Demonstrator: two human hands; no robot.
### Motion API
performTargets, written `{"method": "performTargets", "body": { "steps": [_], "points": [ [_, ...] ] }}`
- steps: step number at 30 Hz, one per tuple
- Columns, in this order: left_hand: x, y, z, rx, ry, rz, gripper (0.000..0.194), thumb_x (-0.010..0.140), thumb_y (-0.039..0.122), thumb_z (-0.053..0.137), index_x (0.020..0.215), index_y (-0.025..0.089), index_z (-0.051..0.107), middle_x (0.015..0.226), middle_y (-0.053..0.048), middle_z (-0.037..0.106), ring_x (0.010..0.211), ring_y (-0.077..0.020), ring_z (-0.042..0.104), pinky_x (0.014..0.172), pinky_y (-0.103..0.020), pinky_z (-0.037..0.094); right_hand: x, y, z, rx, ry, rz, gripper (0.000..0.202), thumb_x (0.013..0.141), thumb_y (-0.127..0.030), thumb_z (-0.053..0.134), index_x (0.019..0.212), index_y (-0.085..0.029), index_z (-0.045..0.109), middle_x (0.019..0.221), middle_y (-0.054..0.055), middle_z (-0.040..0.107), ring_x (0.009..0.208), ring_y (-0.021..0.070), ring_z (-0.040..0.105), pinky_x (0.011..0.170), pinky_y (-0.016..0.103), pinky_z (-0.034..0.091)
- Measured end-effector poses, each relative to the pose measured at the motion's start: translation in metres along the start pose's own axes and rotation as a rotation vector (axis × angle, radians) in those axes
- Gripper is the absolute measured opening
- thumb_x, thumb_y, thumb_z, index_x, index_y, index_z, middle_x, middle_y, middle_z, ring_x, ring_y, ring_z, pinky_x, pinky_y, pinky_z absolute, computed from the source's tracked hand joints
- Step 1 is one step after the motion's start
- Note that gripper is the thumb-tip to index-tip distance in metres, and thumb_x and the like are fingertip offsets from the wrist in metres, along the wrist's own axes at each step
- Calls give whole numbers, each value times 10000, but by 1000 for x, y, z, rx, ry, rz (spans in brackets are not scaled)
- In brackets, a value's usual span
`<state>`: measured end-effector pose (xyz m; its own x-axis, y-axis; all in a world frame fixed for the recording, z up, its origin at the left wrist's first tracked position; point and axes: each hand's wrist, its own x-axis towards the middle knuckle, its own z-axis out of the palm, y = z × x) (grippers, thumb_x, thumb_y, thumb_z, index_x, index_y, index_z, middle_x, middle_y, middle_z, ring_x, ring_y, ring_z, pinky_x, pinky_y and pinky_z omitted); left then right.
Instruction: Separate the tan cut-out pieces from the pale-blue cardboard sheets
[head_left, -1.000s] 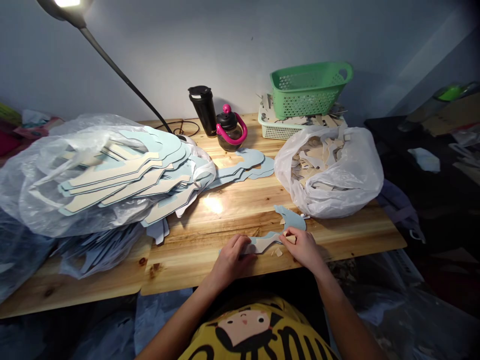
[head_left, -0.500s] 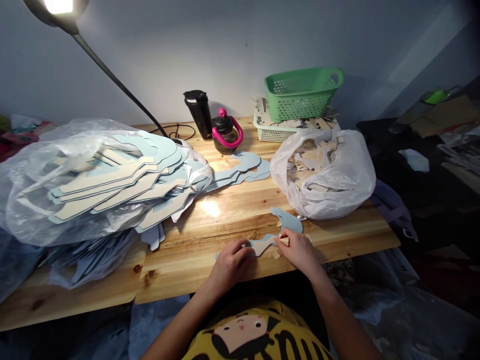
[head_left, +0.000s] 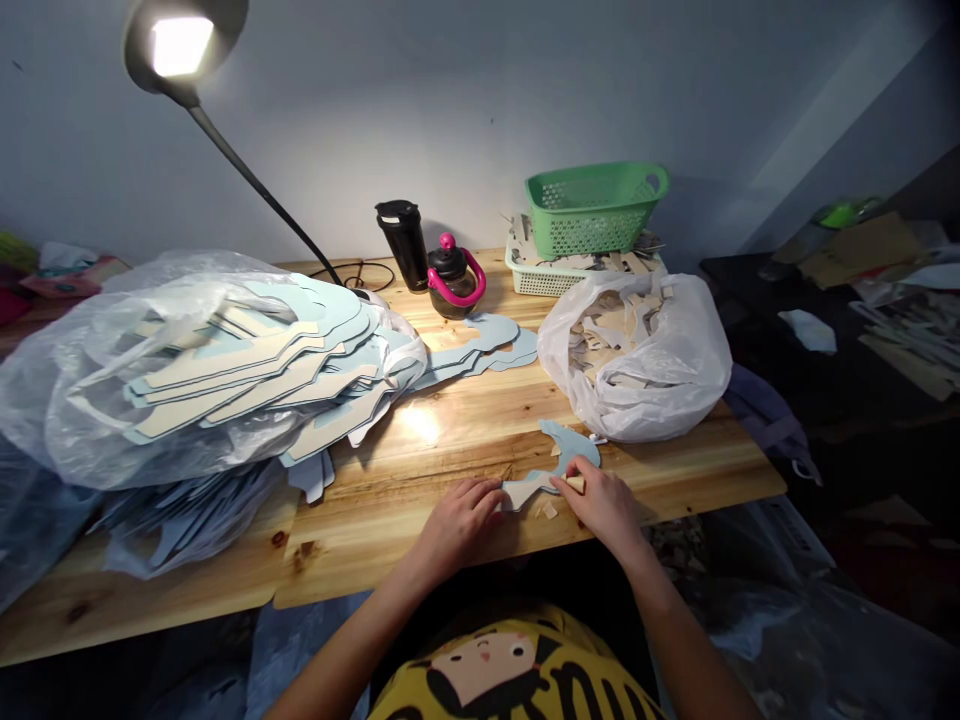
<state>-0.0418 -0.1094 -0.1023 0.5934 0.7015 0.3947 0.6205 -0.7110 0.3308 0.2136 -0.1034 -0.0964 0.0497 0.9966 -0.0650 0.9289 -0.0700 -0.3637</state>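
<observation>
A pale blue and cream cut-out piece (head_left: 529, 487) lies near the front edge of the wooden table (head_left: 360, 530). My left hand (head_left: 466, 515) is closed on its left end, pressing it against the tabletop. At the piece's right part, my right hand (head_left: 602, 500) is closed in a pinch, with a small cream strip (head_left: 576, 484) between its fingers. Just beyond my right hand is a rounded blue part (head_left: 577, 448); whether it joins the cut-out is unclear. Small cream scraps (head_left: 550, 510) rest between my hands.
Stacked cut-outs (head_left: 255, 370) fill a plastic bag at left. A white bag of scraps (head_left: 652, 380) stands at right. Behind are a black tumbler (head_left: 403, 245), a pink-handled bottle (head_left: 452, 285) and a green basket (head_left: 592, 215) on a white one. A lamp (head_left: 255, 180) arches over the left.
The camera view has shifted, showing more of the lamp. Both hands stay on the piece in nearly the same place, with only slight finger movement.
</observation>
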Motion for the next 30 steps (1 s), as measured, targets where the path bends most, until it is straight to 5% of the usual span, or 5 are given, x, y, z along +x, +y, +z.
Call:
{"method": "performTargets", "body": {
  "steps": [11, 16, 25, 27, 30],
  "points": [
    [16, 3, -8, 215, -235, 68, 368, 937, 135, 453, 1299, 109, 515, 1149, -129, 645, 963, -225, 635, 797, -346, 558, 5, 22, 24, 510, 486, -48, 396, 911, -533, 506, 884, -152, 609, 823, 65, 664, 765, 165, 639, 678, 230, 433],
    [14, -2, -14, 288, 19, 95, 376, 922, 93, 432, 1258, 152, 591, 1215, -113, 638, 1025, -203, 638, 817, -303, 561, 6, 25, 24, 584, 561, -55, 405, 917, -534, 469, 946, -144, 576, 926, 91, 666, 833, 172, 641, 765, 264, 481],
    [-2, -81, -152, 628, 629, -334, 385, 978, 244, 397, 1285, 223, 628, 1359, -105, 556, 1299, -271, 468, 1177, -525, 187, 8, 25, 28, 453, 555, -43, 454, 863, -560, 466, 994, -152, 617, 885, 99, 669, 743, 197, 613, 689, 273, 437],
    [-6, -102, -179, 690, 591, -501, 421, 997, 280, 340, 1344, 216, 570, 1476, -114, 429, 1399, -307, 320, 1166, -604, 76, 8, 26, 29, 427, 539, -46, 469, 863, -562, 454, 1000, -149, 628, 856, 96, 667, 722, 197, 606, 667, 266, 423],
    [-9, -130, -202, 688, 234, -687, 467, 983, 361, 380, 1374, 139, 509, 1498, -177, 372, 1411, -396, 236, 1067, -742, 34, 8, 27, 29, 400, 522, -59, 473, 867, -556, 438, 989, -147, 642, 837, 96, 669, 715, 200, 603, 657, 263, 414]
  ]
}}
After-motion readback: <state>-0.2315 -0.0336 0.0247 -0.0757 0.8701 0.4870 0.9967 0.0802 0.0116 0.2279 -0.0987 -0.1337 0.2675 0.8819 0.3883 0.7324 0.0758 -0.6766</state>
